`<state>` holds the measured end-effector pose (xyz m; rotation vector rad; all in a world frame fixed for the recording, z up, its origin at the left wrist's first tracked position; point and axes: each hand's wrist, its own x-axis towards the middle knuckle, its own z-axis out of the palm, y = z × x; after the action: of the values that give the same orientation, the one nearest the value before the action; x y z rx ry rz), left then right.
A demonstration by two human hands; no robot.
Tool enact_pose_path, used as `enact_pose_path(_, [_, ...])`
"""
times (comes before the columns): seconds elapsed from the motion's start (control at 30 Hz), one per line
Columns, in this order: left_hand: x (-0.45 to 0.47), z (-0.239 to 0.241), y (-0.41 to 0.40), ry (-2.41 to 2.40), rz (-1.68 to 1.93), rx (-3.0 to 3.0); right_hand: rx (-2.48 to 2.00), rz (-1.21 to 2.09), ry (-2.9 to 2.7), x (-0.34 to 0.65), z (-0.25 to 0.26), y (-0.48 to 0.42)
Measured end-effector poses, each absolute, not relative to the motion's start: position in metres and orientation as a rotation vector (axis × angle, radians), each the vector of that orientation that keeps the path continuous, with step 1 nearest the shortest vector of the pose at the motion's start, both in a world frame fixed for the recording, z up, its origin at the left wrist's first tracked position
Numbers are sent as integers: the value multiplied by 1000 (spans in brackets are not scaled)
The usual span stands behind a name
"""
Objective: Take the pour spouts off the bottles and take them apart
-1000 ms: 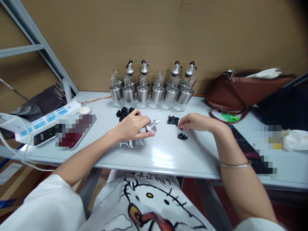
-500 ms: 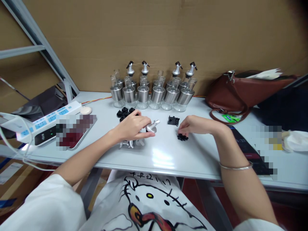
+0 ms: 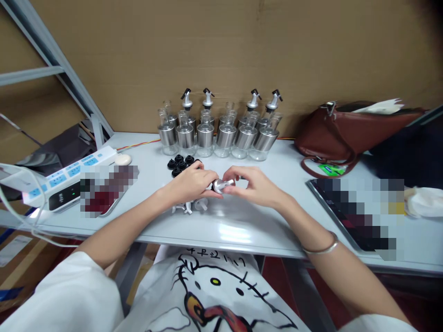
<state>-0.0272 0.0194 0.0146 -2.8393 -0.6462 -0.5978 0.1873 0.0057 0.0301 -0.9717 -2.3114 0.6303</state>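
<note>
My left hand (image 3: 192, 182) is closed around a silver metal pourer spout (image 3: 220, 185), held just above the grey table (image 3: 242, 221). My right hand (image 3: 251, 183) has its fingers pinched at the spout's tip; whether it also holds a small black piece I cannot make out. Under my left hand lie a few more silver spouts (image 3: 188, 207). A cluster of black rubber stoppers (image 3: 180, 163) sits just beyond my left hand.
Several glass and steel bottles (image 3: 218, 133) stand in rows at the back, some fitted with spouts. A brown leather bag (image 3: 346, 129) lies at the right. A power strip (image 3: 69, 168) and a small tray sit at the left. Cardboard forms the back wall.
My right hand has left the small black parts on the table and come left to meet the spout in my left hand. My left hand has stayed put.
</note>
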Motion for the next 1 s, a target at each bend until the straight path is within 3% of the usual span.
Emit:
enact_pose_path(0.17, [-27,16,19,-617,-704,-2693,-932,458,-2347,181,24,1])
enact_pose_path(0.53, [-28,16,22,-654,-818,-2706,-863,682,-2250,179,28,-3])
enact_pose_path(0.8, [-23,20,12,-851,-1103,-2806,-741,272,-2181,169,24,-9])
enact_pose_path(1.0, [-15,24,4,-1103,-1096,-2972,-673,-107,-2193,172,19,-6])
